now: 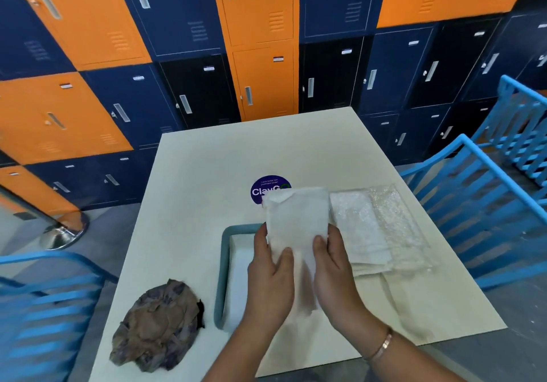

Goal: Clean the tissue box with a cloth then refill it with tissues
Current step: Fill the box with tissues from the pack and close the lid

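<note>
Tissue box [221, 275] mostly behind left hand [270, 281], right hand [334, 269] and tissues [297, 219].

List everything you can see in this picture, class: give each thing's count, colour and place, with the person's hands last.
table: one, cream, centre
box: one, teal with a white inside, open, near middle of the table
tissues: one stack, white, held over the box
pack: one, clear plastic with white tissues, right of the box
cloth: one, brown-purple, crumpled, near left of the table
sticker: one, purple, round, mid-table, partly hidden
chairs: three, blue, one left of the table, two right
lockers: many, orange, blue, black, behind the table
post base: one, metal, floor at left
bracelet: one, copper, right wrist
left hand: holds the tissues
right hand: holds the tissues
</note>
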